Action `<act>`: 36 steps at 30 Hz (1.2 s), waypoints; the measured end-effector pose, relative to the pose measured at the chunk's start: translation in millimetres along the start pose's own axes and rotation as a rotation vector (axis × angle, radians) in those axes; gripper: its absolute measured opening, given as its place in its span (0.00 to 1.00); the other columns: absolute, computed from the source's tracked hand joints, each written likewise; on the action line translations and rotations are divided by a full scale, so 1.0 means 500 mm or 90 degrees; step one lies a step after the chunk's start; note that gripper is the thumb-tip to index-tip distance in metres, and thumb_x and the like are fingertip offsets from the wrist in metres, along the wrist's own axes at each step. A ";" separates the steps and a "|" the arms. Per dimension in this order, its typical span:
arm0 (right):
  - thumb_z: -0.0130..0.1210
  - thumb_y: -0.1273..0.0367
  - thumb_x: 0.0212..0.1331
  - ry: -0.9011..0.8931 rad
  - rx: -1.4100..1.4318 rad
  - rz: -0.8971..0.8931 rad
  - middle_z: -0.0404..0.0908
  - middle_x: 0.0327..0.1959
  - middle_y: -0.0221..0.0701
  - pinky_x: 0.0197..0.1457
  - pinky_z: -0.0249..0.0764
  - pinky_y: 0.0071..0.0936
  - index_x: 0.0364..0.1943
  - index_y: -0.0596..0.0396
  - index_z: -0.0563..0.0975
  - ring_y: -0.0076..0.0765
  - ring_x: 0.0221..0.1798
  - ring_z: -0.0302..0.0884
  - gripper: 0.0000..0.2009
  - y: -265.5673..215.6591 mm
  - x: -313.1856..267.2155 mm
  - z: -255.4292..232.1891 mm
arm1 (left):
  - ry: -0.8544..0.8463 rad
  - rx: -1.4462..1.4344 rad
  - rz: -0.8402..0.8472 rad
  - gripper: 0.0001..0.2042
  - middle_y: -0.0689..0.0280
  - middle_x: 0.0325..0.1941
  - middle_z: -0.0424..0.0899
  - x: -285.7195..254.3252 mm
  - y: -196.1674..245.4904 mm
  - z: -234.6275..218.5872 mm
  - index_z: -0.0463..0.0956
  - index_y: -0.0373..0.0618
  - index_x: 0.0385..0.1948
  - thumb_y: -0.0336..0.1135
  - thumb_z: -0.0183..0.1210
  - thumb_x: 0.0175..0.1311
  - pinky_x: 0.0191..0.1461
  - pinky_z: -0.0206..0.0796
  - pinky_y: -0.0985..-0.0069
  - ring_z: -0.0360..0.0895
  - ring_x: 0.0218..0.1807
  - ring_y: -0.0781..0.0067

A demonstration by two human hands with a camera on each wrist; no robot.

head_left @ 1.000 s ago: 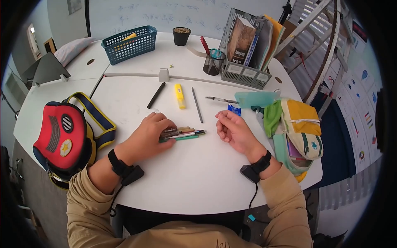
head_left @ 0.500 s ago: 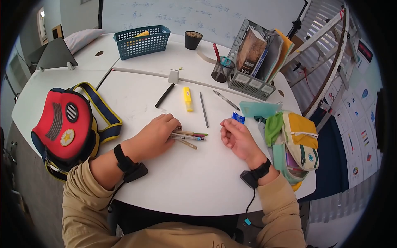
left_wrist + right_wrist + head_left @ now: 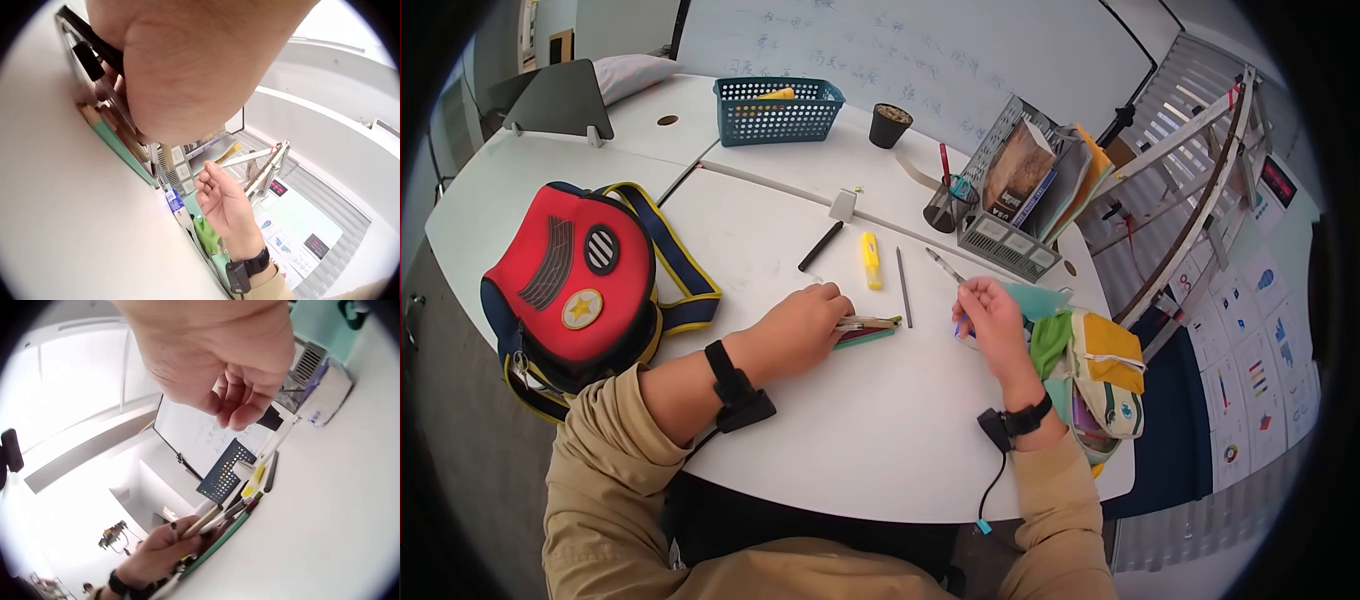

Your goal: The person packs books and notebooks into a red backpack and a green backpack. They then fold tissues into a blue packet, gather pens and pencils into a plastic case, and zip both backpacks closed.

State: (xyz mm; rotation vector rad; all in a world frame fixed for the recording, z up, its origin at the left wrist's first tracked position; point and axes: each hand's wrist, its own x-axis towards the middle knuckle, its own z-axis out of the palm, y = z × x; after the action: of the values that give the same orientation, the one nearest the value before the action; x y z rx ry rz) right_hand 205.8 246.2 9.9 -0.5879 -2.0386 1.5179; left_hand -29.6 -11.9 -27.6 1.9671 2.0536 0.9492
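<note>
My left hand (image 3: 792,330) grips a bundle of pens and pencils (image 3: 866,323) low over the white table. In the right wrist view, several of them stick out past its thumb and fingers. A green pencil (image 3: 219,547) lies along the underside of the bundle, against the tabletop. My right hand (image 3: 994,322) hovers at the right with loosely curled fingers and holds nothing. Its fingertips overlap the near end of a clear pen (image 3: 941,262) in the head view. Under that hand sits a white block in a blue sleeve (image 3: 326,394), partly hidden in the head view.
A black marker (image 3: 820,246), a yellow highlighter (image 3: 871,262) and a grey pencil (image 3: 904,288) lie beyond the hands. A red bag (image 3: 580,270) stands left, an open cream-and-yellow bag (image 3: 1108,372) right. Behind are a blue basket (image 3: 780,122) and a grey file holder (image 3: 1008,245).
My right hand has moved forward, over the blue-sleeved block and up to the clear pen. My left hand has gathered the pens and pencils closer together. The head view has turned.
</note>
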 end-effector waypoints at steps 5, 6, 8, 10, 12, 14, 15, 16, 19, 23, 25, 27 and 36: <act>0.71 0.66 0.77 0.074 -0.461 -0.201 0.90 0.51 0.40 0.56 0.86 0.34 0.62 0.63 0.79 0.38 0.55 0.89 0.19 0.026 0.121 -0.005 | 0.030 0.012 0.008 0.09 0.50 0.52 0.86 0.002 0.000 0.006 0.86 0.39 0.51 0.30 0.69 0.75 0.62 0.80 0.52 0.85 0.55 0.42; 0.73 0.68 0.69 0.063 -0.531 -0.195 0.89 0.60 0.55 0.71 0.83 0.47 0.62 0.66 0.79 0.60 0.68 0.87 0.23 0.045 0.144 -0.016 | 0.034 0.015 0.007 0.09 0.50 0.51 0.86 0.003 -0.001 0.008 0.87 0.39 0.51 0.31 0.69 0.75 0.61 0.81 0.52 0.85 0.54 0.42; 0.73 0.69 0.69 0.051 -0.624 -0.119 0.88 0.62 0.56 0.74 0.81 0.48 0.64 0.67 0.79 0.65 0.69 0.85 0.24 0.048 0.161 -0.011 | 0.033 0.021 -0.005 0.09 0.51 0.50 0.87 0.003 -0.002 0.008 0.87 0.39 0.49 0.33 0.68 0.76 0.60 0.80 0.51 0.86 0.53 0.43; 0.72 0.70 0.68 0.036 -0.677 -0.021 0.88 0.63 0.56 0.74 0.81 0.50 0.64 0.65 0.81 0.66 0.69 0.86 0.23 0.057 0.177 -0.006 | 0.025 0.027 -0.025 0.10 0.52 0.50 0.87 0.003 0.001 0.005 0.87 0.39 0.49 0.36 0.67 0.79 0.62 0.80 0.51 0.86 0.55 0.44; 0.72 0.70 0.69 0.018 -0.677 -0.007 0.89 0.62 0.55 0.71 0.82 0.51 0.61 0.63 0.83 0.65 0.66 0.87 0.20 0.068 0.189 -0.007 | 0.026 0.023 -0.032 0.10 0.52 0.50 0.87 0.003 0.000 0.002 0.87 0.39 0.49 0.36 0.67 0.79 0.61 0.80 0.51 0.86 0.54 0.44; 0.72 0.70 0.69 0.009 -0.667 -0.027 0.90 0.59 0.53 0.68 0.84 0.51 0.59 0.62 0.85 0.63 0.63 0.89 0.17 0.083 0.197 -0.011 | 0.035 0.020 -0.029 0.10 0.52 0.50 0.87 0.001 -0.001 0.002 0.87 0.39 0.48 0.36 0.68 0.78 0.61 0.81 0.51 0.86 0.54 0.44; 0.71 0.70 0.69 0.010 -0.657 -0.055 0.91 0.57 0.52 0.66 0.84 0.51 0.58 0.61 0.85 0.63 0.61 0.89 0.16 0.086 0.199 -0.011 | 0.044 0.019 -0.021 0.10 0.52 0.49 0.87 -0.001 -0.003 0.004 0.87 0.39 0.48 0.36 0.68 0.78 0.61 0.81 0.51 0.86 0.54 0.45; 0.71 0.71 0.70 0.011 -0.646 -0.082 0.91 0.56 0.52 0.65 0.85 0.51 0.57 0.61 0.86 0.62 0.59 0.90 0.15 0.089 0.199 -0.014 | 0.051 0.018 -0.012 0.10 0.52 0.49 0.87 -0.002 -0.005 0.006 0.87 0.39 0.48 0.36 0.69 0.77 0.60 0.81 0.51 0.86 0.54 0.45; 0.70 0.71 0.72 0.010 -0.527 -0.198 0.92 0.50 0.48 0.60 0.86 0.45 0.56 0.63 0.85 0.55 0.52 0.91 0.14 0.060 0.177 0.005 | 0.056 0.014 0.003 0.12 0.50 0.49 0.88 -0.002 -0.005 0.005 0.88 0.38 0.50 0.36 0.72 0.75 0.59 0.82 0.52 0.87 0.51 0.41; 0.69 0.73 0.74 -0.057 -0.383 -0.079 0.91 0.46 0.39 0.54 0.86 0.34 0.59 0.65 0.83 0.37 0.45 0.89 0.15 -0.004 0.115 0.051 | 0.036 0.005 -0.036 0.12 0.51 0.48 0.89 0.000 0.006 -0.001 0.88 0.38 0.50 0.37 0.71 0.77 0.58 0.82 0.51 0.87 0.49 0.40; 0.69 0.73 0.75 -0.120 -0.300 0.027 0.91 0.46 0.35 0.51 0.86 0.31 0.61 0.65 0.82 0.29 0.44 0.88 0.16 -0.012 0.087 0.065 | 0.022 -0.007 -0.063 0.11 0.51 0.47 0.89 0.001 0.012 -0.004 0.88 0.39 0.50 0.38 0.70 0.78 0.57 0.82 0.51 0.88 0.49 0.40; 0.69 0.73 0.76 -0.158 -0.204 0.094 0.91 0.46 0.32 0.48 0.86 0.28 0.65 0.65 0.80 0.25 0.45 0.88 0.19 0.000 0.077 0.075 | 0.042 -0.002 -0.065 0.11 0.51 0.47 0.89 0.002 0.006 0.003 0.88 0.39 0.50 0.38 0.70 0.79 0.58 0.82 0.52 0.88 0.49 0.41; 0.77 0.67 0.70 -0.031 -0.329 0.036 0.92 0.42 0.35 0.50 0.87 0.30 0.56 0.64 0.86 0.30 0.43 0.90 0.18 0.054 0.073 0.077 | 0.096 0.074 -0.026 0.14 0.53 0.49 0.88 0.005 -0.005 0.006 0.89 0.40 0.49 0.43 0.73 0.77 0.61 0.81 0.54 0.87 0.55 0.46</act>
State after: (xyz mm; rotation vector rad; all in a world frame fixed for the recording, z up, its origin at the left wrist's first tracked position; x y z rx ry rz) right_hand 153.9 248.2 -19.3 -0.8111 -2.4847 1.0329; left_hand -30.7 -8.3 -30.4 1.9554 2.2701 1.0202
